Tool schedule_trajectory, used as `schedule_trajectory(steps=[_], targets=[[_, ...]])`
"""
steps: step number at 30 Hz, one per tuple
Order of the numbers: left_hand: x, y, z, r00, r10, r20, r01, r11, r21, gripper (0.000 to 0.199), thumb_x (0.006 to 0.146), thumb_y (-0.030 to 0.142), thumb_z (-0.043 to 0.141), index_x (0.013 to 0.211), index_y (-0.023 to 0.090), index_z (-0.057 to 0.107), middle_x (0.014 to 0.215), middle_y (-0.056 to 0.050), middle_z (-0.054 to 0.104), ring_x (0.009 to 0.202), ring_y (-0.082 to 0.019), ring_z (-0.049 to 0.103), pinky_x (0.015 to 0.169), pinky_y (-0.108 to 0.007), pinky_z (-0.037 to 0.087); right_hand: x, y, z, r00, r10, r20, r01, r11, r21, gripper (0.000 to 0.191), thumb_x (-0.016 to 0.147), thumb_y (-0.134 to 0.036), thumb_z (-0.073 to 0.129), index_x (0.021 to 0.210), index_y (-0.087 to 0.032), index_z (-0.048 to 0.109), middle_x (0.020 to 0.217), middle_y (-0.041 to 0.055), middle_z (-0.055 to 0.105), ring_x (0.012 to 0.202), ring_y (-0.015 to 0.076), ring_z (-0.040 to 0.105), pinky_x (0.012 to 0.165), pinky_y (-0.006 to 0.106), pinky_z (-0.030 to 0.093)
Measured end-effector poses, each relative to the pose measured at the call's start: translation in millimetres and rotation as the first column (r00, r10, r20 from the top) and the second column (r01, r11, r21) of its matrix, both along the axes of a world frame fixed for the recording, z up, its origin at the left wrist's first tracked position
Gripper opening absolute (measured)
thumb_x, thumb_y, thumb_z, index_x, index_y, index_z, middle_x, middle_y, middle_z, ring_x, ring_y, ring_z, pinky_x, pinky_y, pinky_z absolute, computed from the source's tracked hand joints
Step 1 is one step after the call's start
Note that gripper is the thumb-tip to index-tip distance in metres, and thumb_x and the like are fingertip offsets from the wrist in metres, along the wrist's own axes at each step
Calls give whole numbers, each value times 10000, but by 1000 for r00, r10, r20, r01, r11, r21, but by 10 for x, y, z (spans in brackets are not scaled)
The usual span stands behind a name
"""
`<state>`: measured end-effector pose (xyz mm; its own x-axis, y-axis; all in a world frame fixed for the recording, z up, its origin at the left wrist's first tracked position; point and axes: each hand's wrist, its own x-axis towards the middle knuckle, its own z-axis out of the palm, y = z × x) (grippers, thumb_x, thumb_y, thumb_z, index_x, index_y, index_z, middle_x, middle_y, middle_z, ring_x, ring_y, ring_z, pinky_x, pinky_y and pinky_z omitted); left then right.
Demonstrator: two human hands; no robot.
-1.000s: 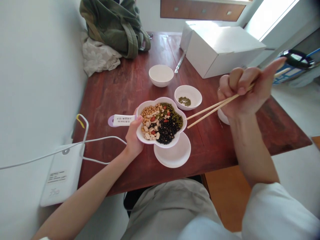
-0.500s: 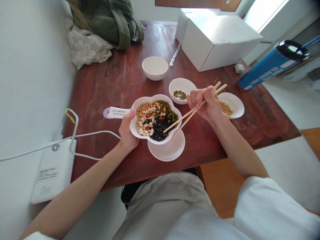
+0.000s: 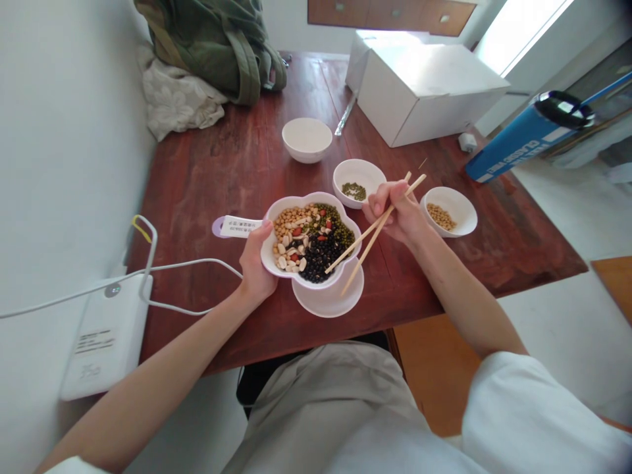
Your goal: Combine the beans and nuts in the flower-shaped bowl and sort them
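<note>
A flower-shaped dish point(image 3: 268, 255) is held above the bench point(image 3: 212, 164) — its edge clasped in the left hand's point(image 3: 259, 268) grip; chopsticks point(image 3: 356, 244) are gripped by the right hand point(image 3: 397, 214) (tips parted, one at the black beans point(image 3: 317, 255)). Picking is apparently being attempted — narrowed tips would be called for.

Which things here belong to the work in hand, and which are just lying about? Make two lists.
Likely in use: flower-shaped dish, chopsticks, beans, nearby white bowls.
Apparently lying about: green bag, white box, blue bottle, power bank.

Open tabletop point(image 3: 217, 174) beyond handle point(image 3: 240, 227), bowls point(image 3: 359, 170) right
</note>
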<state>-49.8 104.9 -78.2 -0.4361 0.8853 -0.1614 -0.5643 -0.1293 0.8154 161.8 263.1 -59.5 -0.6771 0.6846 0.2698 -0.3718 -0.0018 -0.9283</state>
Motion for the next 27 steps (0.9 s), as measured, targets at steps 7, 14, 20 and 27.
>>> schedule_trajectory(steps=[7,14,20,27], targets=[[24,4,8,999,19,-31,-20,1000,-3,342,817,520,786,931,198,792,1120,-73,865,1408,-417,696,1159,-507,617,-11,3,-17,999,-26,-28,21,989,-146,682,873,-825,769,647,-227,531,410,-115,272,365,68,205,353,181,204],[21,9,-11,999,22,-23,-23,999,-25,320,786,496,826,892,203,757,993,-56,858,1340,-408,739,1130,-494,631,-15,-8,-51,997,-77,3,75,966,-246,648,940,-812,705,690,-239,534,412,-121,250,362,81,181,355,190,196],[52,4,-3,998,34,-47,-36,998,-55,238,791,445,816,851,236,720,882,-8,830,1321,-386,752,1099,-482,651,-32,-18,-23,992,-124,26,126,959,-253,662,963,-813,671,673,-241,504,410,-123,231,367,83,147,352,193,166],[53,-12,-14,999,-9,-47,6,999,-50,284,808,488,831,883,236,723,977,-31,845,1377,-407,715,1127,-493,635,-30,0,1,995,-104,14,104,967,-230,779,906,-874,681,565,-239,383,401,-97,207,364,95,159,333,228,180]])
